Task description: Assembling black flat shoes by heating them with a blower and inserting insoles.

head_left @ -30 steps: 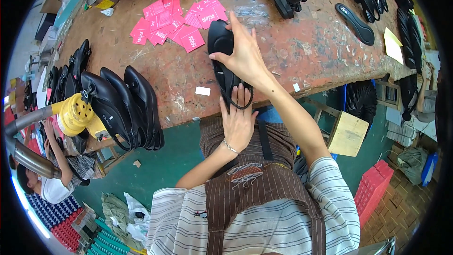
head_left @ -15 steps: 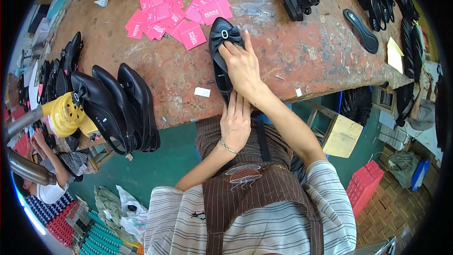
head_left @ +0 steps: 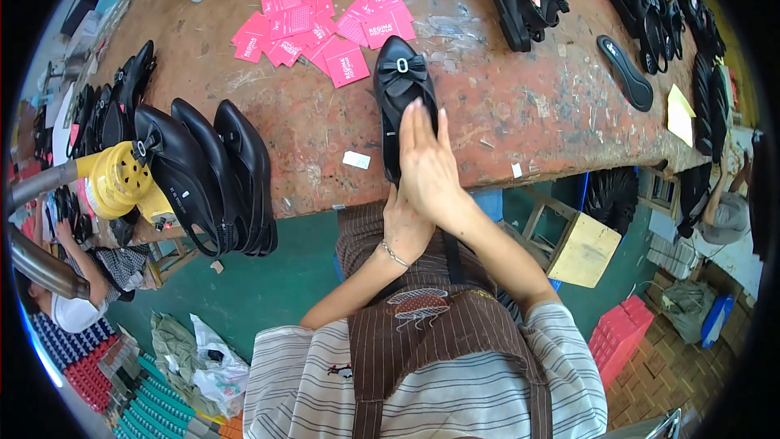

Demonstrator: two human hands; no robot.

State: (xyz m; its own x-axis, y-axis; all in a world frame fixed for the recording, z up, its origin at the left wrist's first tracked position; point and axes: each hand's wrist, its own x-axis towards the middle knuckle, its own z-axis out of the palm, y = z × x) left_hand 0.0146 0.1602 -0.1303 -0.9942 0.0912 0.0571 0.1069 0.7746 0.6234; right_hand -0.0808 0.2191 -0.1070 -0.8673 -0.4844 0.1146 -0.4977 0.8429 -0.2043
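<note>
A black pointed flat shoe (head_left: pixel 392 126) lies near the front edge of the workbench, toe pointing away from me. Its toe carries a bow (head_left: pixel 403 73) with a small pale buckle. My right hand (head_left: pixel 429 171) reaches over the shoe's opening, fingers stretched out and tips against the inside just behind the bow. Beneath its wrist, at the heel, is my left hand (head_left: pixel 405 229), wearing a bracelet. Its fingers are mostly covered by my right hand; the visible part closes at the heel end. A small white label (head_left: pixel 356 160) lies left of the shoe.
Pink cards (head_left: pixel 349 67) are scattered beyond the shoe. Several black shoes (head_left: pixel 219 171) stand at the left beside a yellow machine part (head_left: pixel 118 179). More black sandals (head_left: pixel 520 0) and a single insole (head_left: pixel 626 73) are at the right. A wooden stool (head_left: pixel 583 248) stands below.
My right hand has drawn back from the bow toward the heel, its fingers straightening and now covering much of my left hand. The bow shows fully. The whole view has shifted slightly.
</note>
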